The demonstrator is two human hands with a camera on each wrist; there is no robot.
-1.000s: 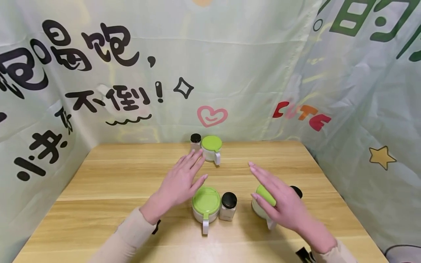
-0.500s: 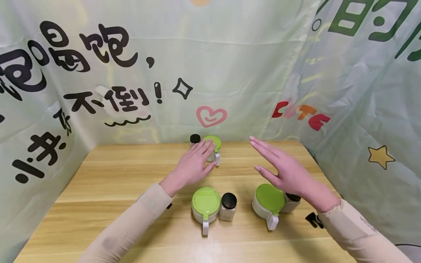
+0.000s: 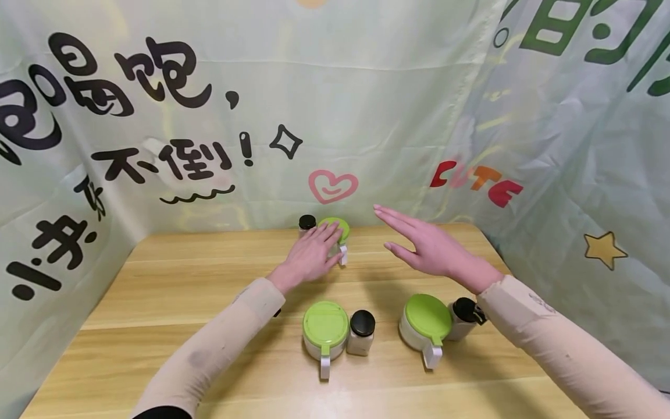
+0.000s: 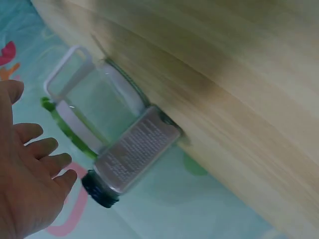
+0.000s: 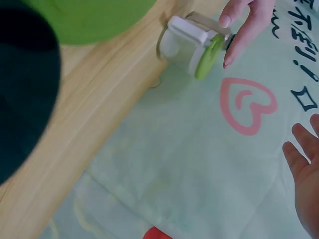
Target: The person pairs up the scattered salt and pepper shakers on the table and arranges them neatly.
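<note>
At the back of the table stands a clear seasoning jar (image 4: pixel 94 102) with a green lid and a white handle. Right beside it is a small labelled spice bottle (image 4: pixel 137 152) with a black cap. My left hand (image 3: pixel 310 253) reaches toward the pair, fingers extended; it overlaps both in the head view, while the left wrist view shows the fingertips close to the lid and cap. My right hand (image 3: pixel 430 247) hovers with straight fingers and thumb apart, to the right of that jar, holding nothing.
Nearer the front stand a second green-lidded jar (image 3: pixel 325 329) with a black-capped bottle (image 3: pixel 361 333), and to the right a third jar (image 3: pixel 426 323) with its bottle (image 3: pixel 463 319), under my right forearm. A printed cloth (image 3: pixel 398 116) hangs behind the wooden table (image 3: pixel 183 273).
My left hand has moved forward and slightly right to the back jar and bottle. My right hand has risen forward from over the right jar, uncovering it. The jars stay put.
</note>
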